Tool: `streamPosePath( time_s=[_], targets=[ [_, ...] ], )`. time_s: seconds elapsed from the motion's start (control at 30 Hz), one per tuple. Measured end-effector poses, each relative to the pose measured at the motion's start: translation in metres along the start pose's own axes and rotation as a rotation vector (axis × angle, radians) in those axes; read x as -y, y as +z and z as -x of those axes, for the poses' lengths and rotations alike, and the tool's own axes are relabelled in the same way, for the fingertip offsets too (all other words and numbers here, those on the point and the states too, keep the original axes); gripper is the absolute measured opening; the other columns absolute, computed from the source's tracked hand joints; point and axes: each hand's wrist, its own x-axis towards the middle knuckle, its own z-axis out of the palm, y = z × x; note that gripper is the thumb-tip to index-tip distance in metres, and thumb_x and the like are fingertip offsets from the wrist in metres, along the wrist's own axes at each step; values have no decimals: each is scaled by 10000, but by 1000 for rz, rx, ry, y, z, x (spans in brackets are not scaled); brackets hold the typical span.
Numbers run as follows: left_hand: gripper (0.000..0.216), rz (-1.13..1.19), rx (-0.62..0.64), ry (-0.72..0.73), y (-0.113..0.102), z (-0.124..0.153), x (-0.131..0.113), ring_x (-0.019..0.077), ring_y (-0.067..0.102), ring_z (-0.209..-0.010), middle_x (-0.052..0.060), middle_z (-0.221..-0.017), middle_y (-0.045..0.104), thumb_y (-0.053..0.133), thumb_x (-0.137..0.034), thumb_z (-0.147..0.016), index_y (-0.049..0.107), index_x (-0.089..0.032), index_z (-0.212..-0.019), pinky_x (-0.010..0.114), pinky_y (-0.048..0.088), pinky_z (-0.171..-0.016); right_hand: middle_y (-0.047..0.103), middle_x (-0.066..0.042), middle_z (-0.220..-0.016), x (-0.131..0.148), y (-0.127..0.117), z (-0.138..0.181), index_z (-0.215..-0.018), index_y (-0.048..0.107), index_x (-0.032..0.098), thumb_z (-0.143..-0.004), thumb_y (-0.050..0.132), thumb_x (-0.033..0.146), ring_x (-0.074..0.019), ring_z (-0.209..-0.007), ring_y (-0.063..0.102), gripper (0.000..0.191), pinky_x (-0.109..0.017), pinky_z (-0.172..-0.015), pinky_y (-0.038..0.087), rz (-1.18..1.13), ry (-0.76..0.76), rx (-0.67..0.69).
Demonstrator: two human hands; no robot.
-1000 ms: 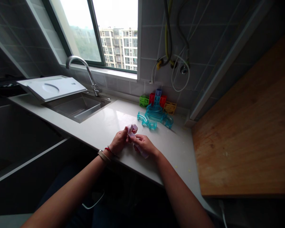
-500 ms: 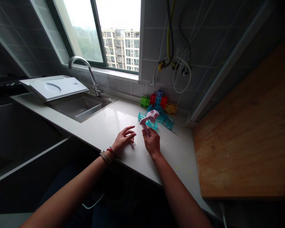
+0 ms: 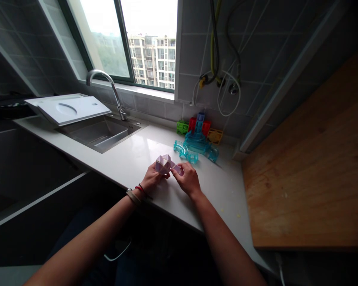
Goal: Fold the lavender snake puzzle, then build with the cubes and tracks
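Observation:
Between my two hands is a pale purple and white folding snake puzzle (image 3: 163, 163), made of wedge-shaped segments, held above the white countertop. Its bunched, faceted end rests in the fingers of my left hand (image 3: 152, 177), which are closed on it and partly hidden behind it. My right hand (image 3: 188, 178) pinches the straighter tail of the puzzle between thumb and fingers. Just beyond my hands, clear turquoise plastic track pieces (image 3: 187, 154) lie on the counter, touching neither hand.
Against the wall stand green (image 3: 182, 127), red and yellow toy blocks (image 3: 214, 136) around a blue piece. To the left is a steel sink (image 3: 101, 135) with a curved faucet (image 3: 116, 93) and a white board (image 3: 74, 110) across it. A wooden panel (image 3: 304, 167) borders the right side.
The puzzle has moved down and left from upright in my right hand. My left hand has closed on its bunched end, and my right hand now grips the tail.

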Motion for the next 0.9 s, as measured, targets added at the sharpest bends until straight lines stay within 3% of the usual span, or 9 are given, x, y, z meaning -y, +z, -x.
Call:
streamPosePath(
  time_s=[0.13, 0.47, 0.7, 0.9],
  targets=[
    [481, -64, -11, 22, 0, -3, 4, 152, 631, -567, 43, -647, 682, 832, -576, -769, 697, -133, -899, 269, 514, -580, 723, -81, -1063, 1, -2, 0, -1216, 701, 236, -978, 632, 427, -236, -921, 665, 312, -324, -840, 492, -27, -50, 73],
    [544, -131, 7, 99, 7, 0, -2, 133, 545, -491, 24, -559, 629, 647, -696, -880, 606, -169, -749, 263, 401, -526, 695, -46, -864, 4, -6, -3, -1022, 760, 231, -1016, 558, 484, -201, -788, 618, 324, -294, -773, 447, -117, -143, 158],
    [590, -100, 28, 79, 8, -2, 2, 109, 388, -371, -65, -440, 422, 507, -762, -919, 526, -211, -708, 270, 332, -452, 685, -15, -769, 6, -9, -2, -977, 780, 235, -1024, 535, 496, -179, -708, 599, 361, -275, -694, 421, -173, -161, 199],
    [540, -158, 13, 84, 6, -3, 3, 133, 473, -450, -15, -491, 544, 609, -710, -894, 582, -198, -726, 269, 342, -499, 762, -49, -910, 3, -4, -2, -1079, 763, 212, -978, 615, 503, -197, -748, 654, 343, -291, -715, 472, -165, -76, 144]
  ],
)
